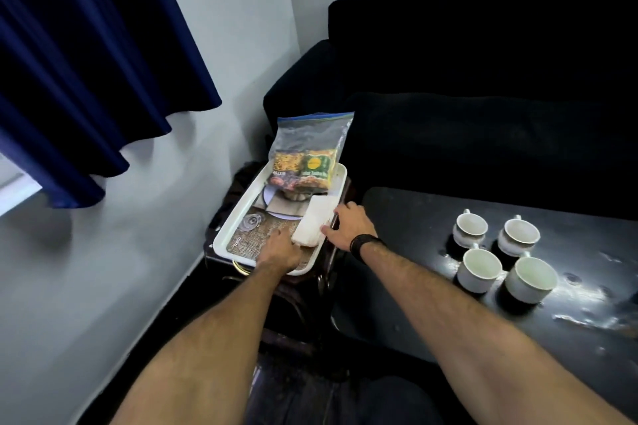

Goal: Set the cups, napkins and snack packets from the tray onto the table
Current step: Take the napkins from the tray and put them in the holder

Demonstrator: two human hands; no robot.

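Note:
A white tray [230,222] rests on a small dark stand at the left of the black table [407,217]. A stack of white napkins [316,222] lies along its right side. A clear zip bag of snack packets [309,157] leans at its far end. My left hand [281,250] lies on the tray with its fingers at the near end of the napkins. My right hand [347,226] touches the right side of the napkins at the tray's rim. Neither hand has lifted them. Several white cups [480,269] stand together on the table.
A black sofa [483,79] runs behind the table and tray. A blue curtain [86,62] hangs over the white wall at the left. A small clear glass lid [251,220] lies in the tray. The floor beside the stand is dark.

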